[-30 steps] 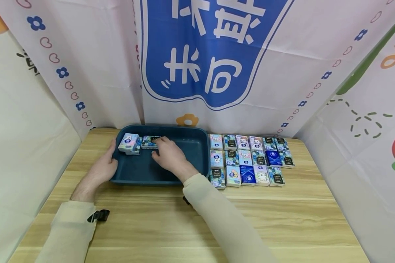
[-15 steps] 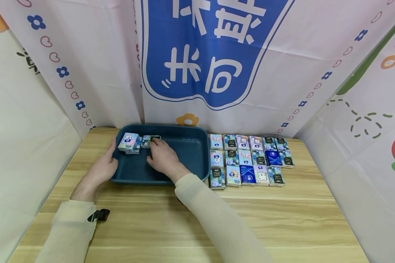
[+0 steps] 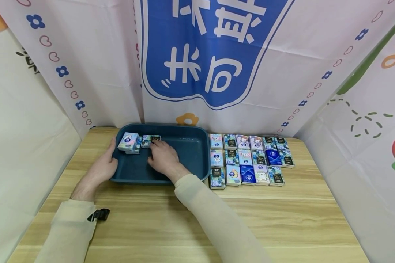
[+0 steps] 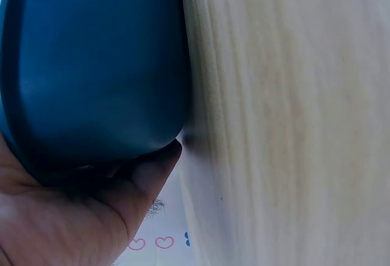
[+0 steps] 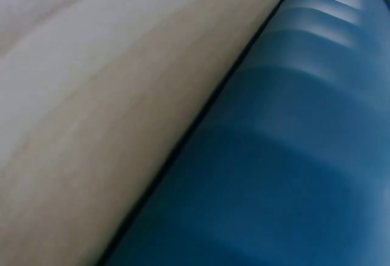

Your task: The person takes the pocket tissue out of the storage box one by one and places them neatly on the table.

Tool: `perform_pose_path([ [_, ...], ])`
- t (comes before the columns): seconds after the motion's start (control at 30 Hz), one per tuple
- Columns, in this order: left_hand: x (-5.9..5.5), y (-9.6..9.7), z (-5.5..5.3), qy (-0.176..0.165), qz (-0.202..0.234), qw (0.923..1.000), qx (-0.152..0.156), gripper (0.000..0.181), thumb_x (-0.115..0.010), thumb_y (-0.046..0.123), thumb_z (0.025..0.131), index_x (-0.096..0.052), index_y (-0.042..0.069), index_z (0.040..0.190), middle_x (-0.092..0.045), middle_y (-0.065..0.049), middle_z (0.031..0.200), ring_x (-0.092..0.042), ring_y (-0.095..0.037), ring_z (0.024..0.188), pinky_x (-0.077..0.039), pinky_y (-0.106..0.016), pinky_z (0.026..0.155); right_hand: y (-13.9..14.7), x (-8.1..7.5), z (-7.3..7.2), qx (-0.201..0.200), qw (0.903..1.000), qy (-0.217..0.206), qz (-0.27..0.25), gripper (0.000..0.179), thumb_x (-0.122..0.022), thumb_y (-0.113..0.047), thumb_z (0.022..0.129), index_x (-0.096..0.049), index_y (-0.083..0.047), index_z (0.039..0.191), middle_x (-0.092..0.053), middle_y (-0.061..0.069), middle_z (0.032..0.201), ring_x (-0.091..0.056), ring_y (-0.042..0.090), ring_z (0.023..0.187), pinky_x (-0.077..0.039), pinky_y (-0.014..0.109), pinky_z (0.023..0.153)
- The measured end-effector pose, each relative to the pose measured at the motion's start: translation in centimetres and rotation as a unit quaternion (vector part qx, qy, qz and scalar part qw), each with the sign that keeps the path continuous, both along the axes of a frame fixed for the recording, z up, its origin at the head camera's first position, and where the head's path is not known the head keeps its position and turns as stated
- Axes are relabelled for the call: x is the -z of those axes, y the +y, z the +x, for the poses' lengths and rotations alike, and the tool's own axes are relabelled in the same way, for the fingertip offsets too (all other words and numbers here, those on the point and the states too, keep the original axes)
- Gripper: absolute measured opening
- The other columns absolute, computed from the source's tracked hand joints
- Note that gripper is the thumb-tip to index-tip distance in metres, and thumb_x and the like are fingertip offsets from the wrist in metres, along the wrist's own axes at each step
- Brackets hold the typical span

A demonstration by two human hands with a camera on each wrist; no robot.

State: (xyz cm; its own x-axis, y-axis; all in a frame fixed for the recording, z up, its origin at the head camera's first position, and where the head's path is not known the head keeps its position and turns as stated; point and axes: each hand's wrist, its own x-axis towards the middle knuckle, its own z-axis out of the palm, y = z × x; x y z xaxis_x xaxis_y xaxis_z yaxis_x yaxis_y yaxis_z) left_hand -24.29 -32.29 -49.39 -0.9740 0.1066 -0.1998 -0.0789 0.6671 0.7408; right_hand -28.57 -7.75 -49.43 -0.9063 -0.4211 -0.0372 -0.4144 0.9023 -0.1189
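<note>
A teal tray [image 3: 131, 168] stands on the table in the head view. My left hand [image 3: 103, 166] rests against its left end, fingers extended along the outside; in the left wrist view the thumb [image 4: 159, 171] touches the tray wall [image 4: 103, 83]. Inside, at the back left, small pocket tissue packs [image 3: 128, 141] are stacked, a pale one on top. A dark floral tissue pack [image 3: 146, 141] lies just right of them. My right hand [image 3: 164, 157] reaches in over the front rim, fingertips at that pack's right end, thumb apart from it. The right wrist view shows only the tray's outer wall [image 5: 274, 156].
Right of the tray, several tissue packs [image 3: 245, 157] lie in three rows on the wooden table [image 3: 184, 226], floral, pale and deep blue. Printed cloth [image 3: 200, 65] hangs behind the table and along both sides.
My right hand has shifted a little left and towards the front, uncovering more of the floral pack. My left hand and the stacked packs look the same.
</note>
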Motion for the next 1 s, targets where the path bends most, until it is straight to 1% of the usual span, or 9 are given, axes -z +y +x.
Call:
perform_pose_path([
  [0.1, 0.0, 0.0, 0.0, -0.003, 0.002, 1.0, -0.001, 0.081, -0.027, 0.008, 0.12, 0.023, 0.014, 0.184, 0.014, -0.033, 0.192, 0.0, -0.065, 0.179, -0.008, -0.082, 0.146, 0.0, 0.0, 0.0, 0.002, 1.0, 0.005, -0.007, 0.055, -0.065, -0.042, 0.121, -0.062, -0.024, 0.172, -0.051, -0.004, 0.187, -0.052, 0.019, 0.172, -0.052, 0.037, 0.137],
  [0.27, 0.0, 0.0, 0.1, -0.007, 0.014, 0.9999, -0.004, 0.081, -0.026, 0.007, 0.12, 0.024, 0.015, 0.183, 0.016, -0.032, 0.192, 0.003, -0.064, 0.18, -0.006, -0.081, 0.146, 0.0, 0.2, 0.1, 0.005, 0.9989, -0.028, -0.036, 0.064, -0.067, -0.04, 0.12, -0.051, -0.024, 0.18, -0.037, 0.001, 0.194, -0.042, 0.022, 0.178, -0.047, 0.04, 0.142],
  [0.33, 0.0, 0.0, 0.1, -0.007, 0.017, 0.9998, -0.004, 0.081, -0.026, 0.006, 0.12, 0.024, 0.015, 0.183, 0.017, -0.032, 0.192, 0.004, -0.063, 0.18, -0.005, -0.081, 0.147, 0.0, 0.2, 0.2, 0.004, 0.9982, -0.034, -0.049, 0.067, -0.068, -0.04, 0.12, -0.048, -0.024, 0.181, -0.034, 0.002, 0.196, -0.041, 0.024, 0.18, -0.046, 0.042, 0.143],
  [0.47, 0.0, 0.1, 0.1, -0.009, 0.018, 0.9998, -0.004, 0.081, -0.026, 0.006, 0.12, 0.024, 0.015, 0.183, 0.018, -0.03, 0.192, 0.005, -0.063, 0.18, -0.005, -0.08, 0.147, -0.4, -0.1, 0.3, -0.005, 0.9963, -0.029, -0.081, 0.067, -0.068, -0.039, 0.12, -0.047, -0.023, 0.182, -0.039, 0.003, 0.194, -0.044, 0.026, 0.178, -0.046, 0.042, 0.143],
  [0.53, -0.1, 0.1, 0.1, -0.008, 0.017, 0.9998, -0.004, 0.081, -0.026, 0.006, 0.12, 0.024, 0.015, 0.183, 0.018, -0.03, 0.192, 0.005, -0.063, 0.18, -0.005, -0.08, 0.147, -0.9, -0.3, 0.4, -0.01, 0.9931, -0.035, -0.111, 0.068, -0.068, -0.038, 0.12, -0.046, -0.022, 0.182, -0.041, 0.003, 0.193, -0.045, 0.025, 0.177, -0.046, 0.041, 0.143],
  [0.67, 0.0, -0.1, 0.1, -0.006, 0.013, 0.9999, -0.003, 0.08, -0.027, 0.008, 0.121, 0.022, 0.014, 0.184, 0.015, -0.031, 0.192, 0.002, -0.064, 0.18, -0.008, -0.081, 0.146, -2.3, -0.9, 0.4, -0.012, 0.9815, -0.066, -0.18, 0.072, -0.069, -0.033, 0.119, -0.042, -0.017, 0.184, -0.042, 0.005, 0.192, -0.043, 0.021, 0.178, -0.046, 0.037, 0.143],
  [0.73, 0.1, -0.1, 0.1, -0.002, 0.008, 1.0, -0.001, 0.079, -0.027, 0.009, 0.121, 0.021, 0.013, 0.184, 0.013, -0.032, 0.192, -0.001, -0.064, 0.179, -0.011, -0.082, 0.146, -3.1, -1.1, 0.3, -0.01, 0.9776, -0.076, -0.196, 0.074, -0.07, -0.032, 0.119, -0.04, -0.017, 0.185, -0.04, 0.005, 0.193, -0.041, 0.02, 0.179, -0.046, 0.036, 0.142],
  [0.83, 0.2, -0.1, 0.0, 0.005, 0.003, 1.0, 0.003, 0.079, -0.027, 0.009, 0.121, 0.02, 0.01, 0.184, 0.01, -0.034, 0.192, -0.005, -0.065, 0.179, -0.014, -0.082, 0.145, -4.2, -1.2, 0.0, -0.002, 0.9767, -0.087, -0.196, 0.076, -0.072, -0.033, 0.118, -0.039, -0.021, 0.186, -0.034, 0.004, 0.196, -0.04, 0.021, 0.18, -0.046, 0.035, 0.142],
  [1.0, 0.3, -0.2, 0.0, 0.01, -0.002, 0.9999, 0.005, 0.08, -0.028, 0.007, 0.12, 0.02, 0.008, 0.184, 0.008, -0.036, 0.191, -0.008, -0.066, 0.178, -0.016, -0.082, 0.145, -5.5, -1.2, -0.4, 0.0, 0.9836, -0.084, -0.16, 0.075, -0.072, -0.036, 0.118, -0.039, -0.028, 0.186, -0.024, 0.003, 0.199, -0.035, 0.024, 0.182, -0.042, 0.036, 0.145],
])
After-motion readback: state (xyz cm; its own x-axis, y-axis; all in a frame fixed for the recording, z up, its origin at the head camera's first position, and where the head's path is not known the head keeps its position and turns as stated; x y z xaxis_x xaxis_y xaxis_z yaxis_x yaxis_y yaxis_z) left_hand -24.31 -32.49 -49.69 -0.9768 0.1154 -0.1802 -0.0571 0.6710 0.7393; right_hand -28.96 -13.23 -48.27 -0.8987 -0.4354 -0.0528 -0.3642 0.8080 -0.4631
